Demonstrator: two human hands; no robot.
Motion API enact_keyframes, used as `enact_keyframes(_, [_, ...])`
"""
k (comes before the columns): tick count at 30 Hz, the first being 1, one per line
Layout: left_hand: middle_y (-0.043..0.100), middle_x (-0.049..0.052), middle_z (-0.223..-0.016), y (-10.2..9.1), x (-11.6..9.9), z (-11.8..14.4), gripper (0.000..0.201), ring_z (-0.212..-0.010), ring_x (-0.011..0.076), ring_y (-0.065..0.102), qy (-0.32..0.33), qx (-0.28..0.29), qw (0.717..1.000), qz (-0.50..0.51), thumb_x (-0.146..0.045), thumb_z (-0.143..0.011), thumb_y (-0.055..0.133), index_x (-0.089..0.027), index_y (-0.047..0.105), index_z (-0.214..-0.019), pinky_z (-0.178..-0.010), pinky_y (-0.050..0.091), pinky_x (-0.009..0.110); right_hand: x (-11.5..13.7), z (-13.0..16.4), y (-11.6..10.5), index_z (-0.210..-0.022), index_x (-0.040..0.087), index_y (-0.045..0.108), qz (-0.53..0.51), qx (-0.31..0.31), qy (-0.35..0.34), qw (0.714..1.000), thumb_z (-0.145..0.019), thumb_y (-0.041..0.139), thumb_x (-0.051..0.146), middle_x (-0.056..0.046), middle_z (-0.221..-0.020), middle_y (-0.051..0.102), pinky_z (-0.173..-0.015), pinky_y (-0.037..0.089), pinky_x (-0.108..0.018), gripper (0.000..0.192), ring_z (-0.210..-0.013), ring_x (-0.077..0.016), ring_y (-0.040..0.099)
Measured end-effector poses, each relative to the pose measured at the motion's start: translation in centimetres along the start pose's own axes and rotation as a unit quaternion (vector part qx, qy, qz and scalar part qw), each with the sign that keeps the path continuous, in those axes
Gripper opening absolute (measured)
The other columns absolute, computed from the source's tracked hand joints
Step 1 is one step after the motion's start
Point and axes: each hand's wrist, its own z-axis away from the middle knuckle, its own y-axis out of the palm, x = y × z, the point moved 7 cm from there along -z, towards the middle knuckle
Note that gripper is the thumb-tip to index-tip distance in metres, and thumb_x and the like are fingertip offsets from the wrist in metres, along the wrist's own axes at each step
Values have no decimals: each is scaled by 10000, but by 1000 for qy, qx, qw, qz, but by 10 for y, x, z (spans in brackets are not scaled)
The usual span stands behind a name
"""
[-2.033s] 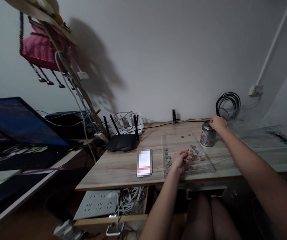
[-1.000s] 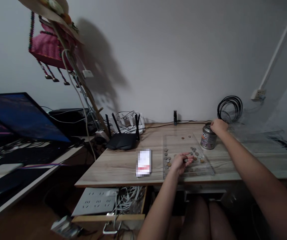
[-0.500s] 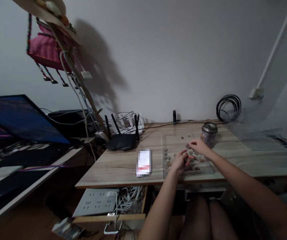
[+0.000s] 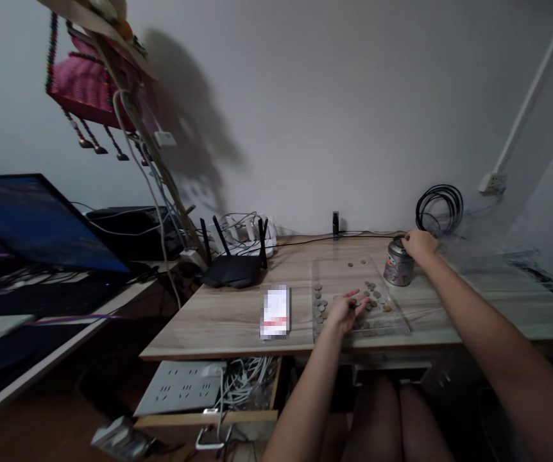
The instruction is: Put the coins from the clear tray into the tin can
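Observation:
My left hand (image 4: 346,312) hovers palm up over a shallow clear tray (image 4: 314,328), fingers partly curled around small dark coins (image 4: 353,306). Scattered loose coins (image 4: 375,295) lie beyond its fingertips, and several more coins (image 4: 321,305) line the tray's left side. Farther right stands an upright metal tin (image 4: 398,266) with a printed picture and a grey lid. On top of that lid my right hand (image 4: 419,244) has its fingers pinched together. Its fingertips are at the lid, and the coin they carried is hidden from view.
A lit phone (image 4: 275,312) lies left of the tray. Behind it sits a black router (image 4: 233,273) with upright antennas. A small dark bottle (image 4: 335,226) and a coiled black cable (image 4: 440,208) are by the wall. Below the desktop, an open drawer (image 4: 209,418) holds cords.
My right hand has moved from above the tray, right and away from me, to the tin's lid. My left hand has shifted slightly left and stays over the tray.

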Motion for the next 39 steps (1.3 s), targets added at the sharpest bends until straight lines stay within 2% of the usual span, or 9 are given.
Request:
enact_keyframes(3, [649, 204, -965, 1, -1, -1, 385, -834, 191, 668, 17, 11, 1000, 0, 76, -711, 464, -40, 498, -1077, -668, 545, 218, 34, 44, -4, -945, 176, 693, -91, -45, -127, 987, -831, 429, 327, -132, -956, 648, -732, 418, -309, 325, -912, -238, 568])
enact_keyframes(5, [666, 171, -889, 1, -3, -2, 329, -786, 168, 671, 32, 10, 999, 0, 65, -722, 483, -43, 529, -1030, -656, 540, 197, 64, 86, 16, -887, 187, 703, -176, 61, -251, 950, -807, 468, 324, -89, -877, 664, -680, 412, -261, 283, -805, -187, 576])
enact_keyframes(7, [673, 120, -813, 0, -4, -3, 284, -710, 140, 666, 44, 4, 999, -4, 40, -739, 502, -66, 554, -997, -606, 535, 179, 88, 130, 42, -874, 188, 708, -250, 191, -344, 885, -759, 533, 326, -53, -805, 670, -623, 401, -233, 250, -713, -155, 566])
enact_keyframes(10, [673, 78, -765, -3, -4, -6, 242, -651, 124, 650, 50, -10, 999, -12, -12, -747, 550, -97, 580, -972, -551, 527, 177, 98, 158, 68, -865, 158, 709, -332, 255, -340, 842, -727, 558, 314, -31, -710, 662, -558, 379, -218, 257, -621, -130, 538])
enact_keyframes(14, [676, 108, -805, -4, -4, -6, 181, -735, 150, 661, 47, -15, 999, 6, -26, -756, 530, -71, 605, -915, -657, 548, 214, 87, 137, 75, -759, 141, 712, -361, 235, -273, 860, -694, 567, 275, -35, -627, 654, -535, 387, -226, 208, -571, -132, 537])
enact_keyframes(18, [660, 188, -860, -2, -2, -1, 189, -857, 212, 662, 8, -9, 999, 39, -52, -779, 469, -21, 584, -925, -679, 554, 223, 54, 70, 31, -817, 179, 710, -327, 66, -222, 916, -701, 559, 262, -57, -773, 690, -636, 435, -252, 208, -696, -162, 592])
enact_keyframes(21, [652, 191, -888, -1, -3, 2, 195, -898, 232, 654, 3, -16, 999, 49, -52, -758, 497, -28, 579, -934, -674, 560, 228, 12, 13, 4, -844, 197, 700, -221, -43, -87, 970, -693, 580, 276, -60, -790, 682, -642, 434, -270, 208, -720, -180, 597])
enact_keyframes(26, [646, 193, -913, -1, -5, 3, 227, -911, 256, 651, 7, -20, 998, 56, -58, -760, 493, -34, 553, -977, -639, 568, 239, -24, -28, 16, -779, 225, 711, -75, 3, 42, 996, -642, 626, 264, -81, -859, 667, -642, 428, -312, 166, -800, -232, 593])
enact_keyframes(39, [622, 239, -1020, -3, -2, 1, 367, -935, 261, 643, -7, -27, 997, 69, -49, -757, 460, -25, 494, -1122, -625, 561, 237, -17, -18, 12, -953, 193, 703, -41, 19, 44, 998, -779, 511, 423, -169, -946, 645, -706, 424, -368, 347, -900, -287, 581])
